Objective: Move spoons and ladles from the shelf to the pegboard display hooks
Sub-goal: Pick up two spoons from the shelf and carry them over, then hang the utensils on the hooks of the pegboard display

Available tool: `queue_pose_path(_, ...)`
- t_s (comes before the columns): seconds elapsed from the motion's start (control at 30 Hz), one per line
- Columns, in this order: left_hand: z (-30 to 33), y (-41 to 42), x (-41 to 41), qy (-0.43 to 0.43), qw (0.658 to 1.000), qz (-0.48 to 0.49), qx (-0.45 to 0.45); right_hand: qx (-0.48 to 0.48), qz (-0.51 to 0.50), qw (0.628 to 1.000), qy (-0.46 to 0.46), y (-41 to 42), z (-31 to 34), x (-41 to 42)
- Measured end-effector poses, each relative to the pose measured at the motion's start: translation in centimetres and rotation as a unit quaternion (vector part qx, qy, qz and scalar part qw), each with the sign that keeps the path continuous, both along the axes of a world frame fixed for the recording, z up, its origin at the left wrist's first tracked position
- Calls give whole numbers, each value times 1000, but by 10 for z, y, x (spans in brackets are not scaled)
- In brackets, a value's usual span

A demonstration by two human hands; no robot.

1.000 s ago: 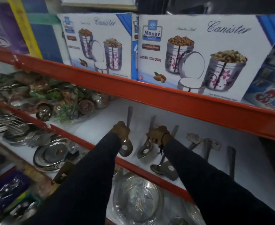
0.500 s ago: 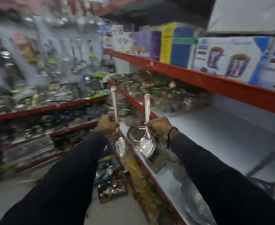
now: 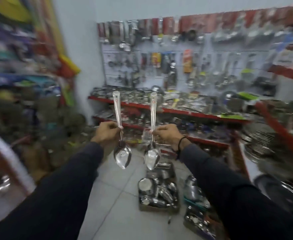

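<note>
1. Left hand (image 3: 107, 134) closed around the lower handle of the left spoon (image 3: 121, 134), fingers wrapped, thumb side toward the middle.
2. Left spoon held upright, handle end up, bowl hanging down just below the fist, slightly tilted.
3. Right hand (image 3: 168, 135) pinching the lower handle of the right spoon (image 3: 152, 135) between thumb and fingers; a dark band on the wrist.
4. Right spoon also upright, handle end up, bowl down, close beside the left spoon but not touching it.
5. Both spoons in the air in front of the body, over the floor (image 3: 118, 196), carried only by the hands.
6. Small red mark near the top of each handle.
7. Both arms in dark sleeves (image 3: 61, 191), stretched forward.
8. Pegboard (image 3: 202, 66) straight ahead on the far wall, well apart from the spoons, crowded with hanging utensils and packets; much blur, single hooks not clear.
9. Red shelves (image 3: 176, 110) below the pegboard, full of steel ware.
10. Another red shelf (image 3: 279, 129) at the right edge, with stacked plates, very blurred.
11. Box (image 3: 157, 194) of steel items on the floor, below and a little right of the spoons.
12. Left side of the view only coloured blur, goods not readable.
</note>
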State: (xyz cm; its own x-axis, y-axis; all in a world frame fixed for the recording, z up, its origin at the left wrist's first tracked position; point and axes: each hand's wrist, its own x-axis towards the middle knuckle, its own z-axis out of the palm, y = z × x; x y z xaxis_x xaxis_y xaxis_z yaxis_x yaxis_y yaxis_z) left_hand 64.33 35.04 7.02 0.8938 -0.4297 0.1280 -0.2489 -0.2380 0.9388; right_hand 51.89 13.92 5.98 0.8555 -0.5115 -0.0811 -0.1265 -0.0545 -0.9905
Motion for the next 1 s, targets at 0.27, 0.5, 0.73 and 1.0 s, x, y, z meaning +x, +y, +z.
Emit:
queue_pose_path(0.27, 10, 162, -28, -34, 981, 189, 6, 61, 208, 975, -52, 125, 18, 64)
queue_pose_path(0.5, 19, 281, -87, -60, 939, 340, -8, 78, 338, 936, -67, 256, 26, 79)
queue_pose_path(0.73, 36, 358, -119, -63, 900, 431, 3, 88, 409, 906, -71, 349, 40, 86)
queue_pose_path(1.0, 70, 421, -114, -86, 867, 489, -39, 33, 455, 884, -103, 416, 82, 104)
